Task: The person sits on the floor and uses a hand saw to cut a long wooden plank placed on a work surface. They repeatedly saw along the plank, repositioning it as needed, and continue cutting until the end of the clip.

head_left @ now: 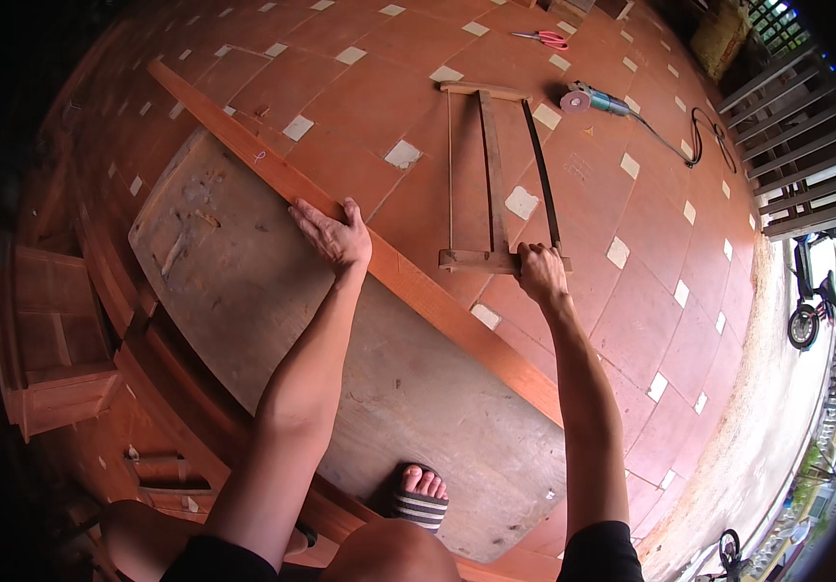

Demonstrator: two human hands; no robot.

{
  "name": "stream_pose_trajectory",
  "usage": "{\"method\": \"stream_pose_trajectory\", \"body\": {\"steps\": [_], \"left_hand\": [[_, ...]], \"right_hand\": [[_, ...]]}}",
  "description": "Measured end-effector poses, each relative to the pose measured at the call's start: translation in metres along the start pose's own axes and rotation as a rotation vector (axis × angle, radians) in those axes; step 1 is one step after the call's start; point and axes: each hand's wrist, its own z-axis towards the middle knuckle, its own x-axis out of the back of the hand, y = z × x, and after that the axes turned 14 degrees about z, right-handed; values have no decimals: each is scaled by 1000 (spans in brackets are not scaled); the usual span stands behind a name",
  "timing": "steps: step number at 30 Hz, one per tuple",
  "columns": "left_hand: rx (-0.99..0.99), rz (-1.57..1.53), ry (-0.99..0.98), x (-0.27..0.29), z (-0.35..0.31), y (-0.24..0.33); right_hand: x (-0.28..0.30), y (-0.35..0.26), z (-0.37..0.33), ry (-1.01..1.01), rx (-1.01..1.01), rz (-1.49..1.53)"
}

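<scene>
right hand point(542, 272) grasps a wooden frame saw point(491, 175), left hand point(340, 240) spread on a long reddish-brown plank point(427, 299).

Plank point(437, 303) along board's point(427, 398) edge, frame saw point(492, 175) to its right, grinder point(606, 103) farther right

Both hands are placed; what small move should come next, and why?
I'd probably bring the saw toward the plank, keeping the left hand where it is. The right hand already grips the saw's near end, the left hand rests on the plank, and the blade is on the saw's side away from it.
</scene>
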Motion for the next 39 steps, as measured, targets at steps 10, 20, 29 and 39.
{"method": "stream_pose_trajectory", "body": {"steps": [10, 20, 29, 39], "left_hand": [[62, 318, -82, 15, 16, 6], [-483, 1098, -771, 145, 210, 21], [-889, 1220, -688, 117, 254, -20], [-1123, 1034, -596, 23, 209, -19]], "right_hand": [[16, -66, -79, 251, -25, 666], [11, -137, -133, 29, -229, 407], [18, -130, -135, 33, -233, 488], [21, -125, -151, 50, -267, 391]]}}
